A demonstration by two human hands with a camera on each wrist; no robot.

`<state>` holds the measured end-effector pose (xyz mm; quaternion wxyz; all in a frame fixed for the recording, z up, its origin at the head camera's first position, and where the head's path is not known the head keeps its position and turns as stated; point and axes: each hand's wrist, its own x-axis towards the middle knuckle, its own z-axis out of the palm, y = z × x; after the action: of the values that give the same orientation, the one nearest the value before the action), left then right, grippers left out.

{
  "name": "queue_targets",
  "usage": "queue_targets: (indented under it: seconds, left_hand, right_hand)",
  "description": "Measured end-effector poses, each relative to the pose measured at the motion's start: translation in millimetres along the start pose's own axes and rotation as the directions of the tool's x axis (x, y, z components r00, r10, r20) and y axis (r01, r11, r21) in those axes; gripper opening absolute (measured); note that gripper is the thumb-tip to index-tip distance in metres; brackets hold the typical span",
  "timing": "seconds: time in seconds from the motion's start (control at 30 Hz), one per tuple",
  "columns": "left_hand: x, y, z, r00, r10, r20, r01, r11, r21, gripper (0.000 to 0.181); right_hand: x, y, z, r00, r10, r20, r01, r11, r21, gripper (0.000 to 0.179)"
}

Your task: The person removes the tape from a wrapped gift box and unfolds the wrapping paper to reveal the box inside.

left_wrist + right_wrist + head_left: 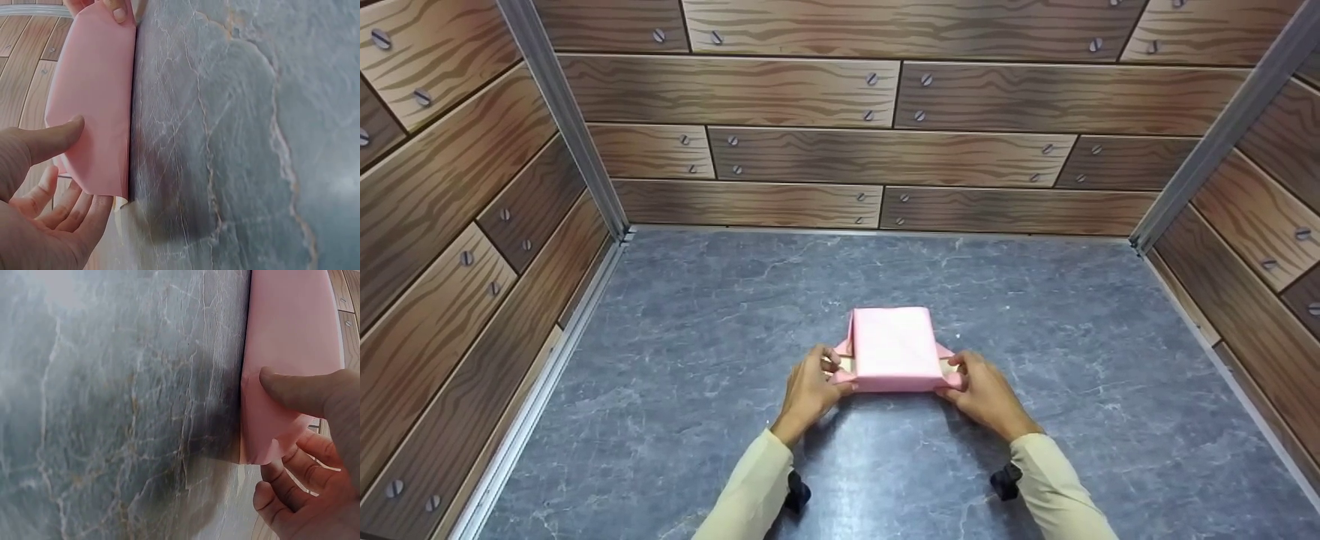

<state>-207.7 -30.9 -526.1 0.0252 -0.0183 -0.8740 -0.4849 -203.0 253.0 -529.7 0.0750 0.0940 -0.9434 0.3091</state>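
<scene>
A box-shaped parcel in pink wrapping paper [894,341] lies on the grey surface, its smooth top facing up. At both ends the paper sticks out in loose flaps, with a cream inner side showing. My left hand [808,386] holds the left end; in the left wrist view its thumb [70,132] presses the near face and the fingers reach behind the paper's edge. At the other end my right hand [988,394] pinches the right flap, thumb [281,385] in front and fingers behind, as the right wrist view shows. What is inside the wrapping is hidden.
The grey marbled tabletop [720,300] spreads around the parcel. Wood-patterned panels [802,157] wall it at the back and both sides, with metal corner posts [566,112]. A dark device [797,491] sits at the left wrist and another [1005,481] at the right.
</scene>
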Motion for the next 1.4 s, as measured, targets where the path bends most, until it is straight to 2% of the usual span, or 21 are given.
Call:
queue_targets:
  seconds: [0.3,0.43,0.57,0.73,0.93,1.17,1.4]
  left_hand:
    - [-3.5,-1.9,-7.3,1.0,0.006,-0.021,-0.008,0.995,-0.1,0.045]
    - [-5.2,-1.3,-11.2,1.0,-0.014,-0.015,0.012,0.989,-0.145,0.045]
    - [-6.4,-2.0,-15.1,1.0,-0.022,-0.014,0.02,0.987,-0.161,0.044]
    - [-6.7,-5.3,-18.5,1.0,0.0,-0.011,-0.002,0.986,-0.169,0.043]
    - [-4.6,-10.8,-20.3,1.0,-0.008,0.018,0.011,0.979,-0.203,0.044]
    - [-5.2,-14.5,-24.3,0.997,-0.044,0.06,0.057,0.972,-0.227,0.049]
    - [-6.3,-16.2,-28.2,0.994,-0.038,0.102,0.065,0.96,-0.274,0.046]
  right_hand:
    - [-4.2,1.1,-2.7,0.998,-0.016,-0.055,0.019,0.998,0.062,0.046]
    - [-5.8,1.8,-4.7,0.998,-0.005,-0.063,0.011,0.995,0.098,0.05]
    - [-6.4,2.9,-6.0,0.998,0.001,-0.057,0.006,0.993,0.121,0.052]
    - [-7.6,5.0,-7.1,0.999,-0.004,-0.05,0.012,0.989,0.147,0.053]
    - [-9.1,7.7,-8.5,0.999,-0.004,-0.036,0.011,0.981,0.191,0.052]
    - [-11.6,9.5,-13.7,1.0,0.028,-0.006,-0.027,0.987,0.16,0.048]
    - [-14.2,12.1,-20.8,0.999,-0.021,0.034,0.014,0.979,0.202,0.039]
